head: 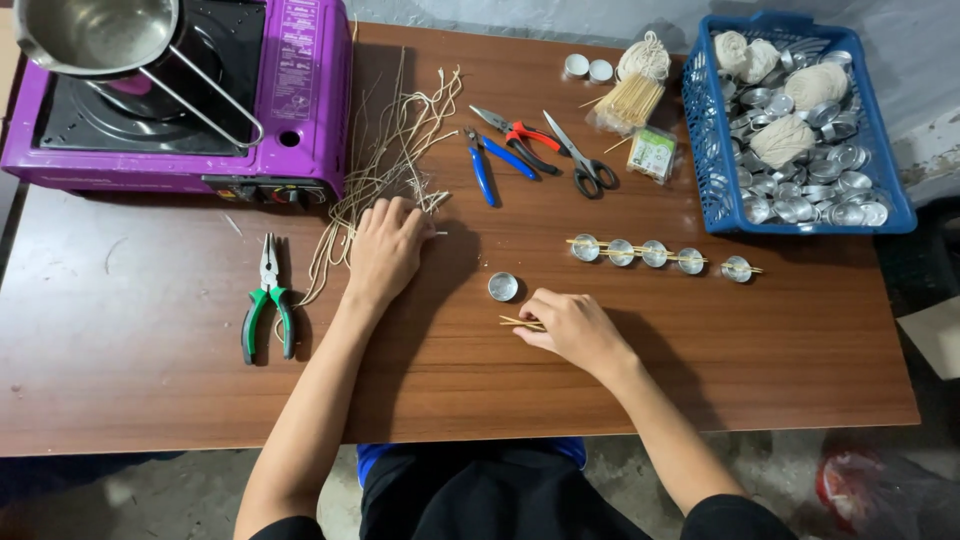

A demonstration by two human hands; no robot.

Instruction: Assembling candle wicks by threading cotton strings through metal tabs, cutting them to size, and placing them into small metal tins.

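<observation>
Pale, waxy wick strands (385,160) lie in a loose tangle on the brown table (700,370), fanning from the purple stove (300,90) at the far left down toward the middle. The left hand (388,245) rests palm down on the near end of that tangle, fingers curled over the strands; whether it pinches any of them I cannot tell. The right hand (570,325) sits nearer the front edge, thumb and fingers pinched on a few thin wooden sticks (522,322) whose tips poke out to the left. Just beyond them stands a single small metal cup (503,287), round, shiny and shallow. To the right, a row of five like cups (655,253) lies under long sticks. Green-handled pliers (268,300) lie left of the left hand, and a blue basket (700,120) of cups sits at the far right.
</observation>
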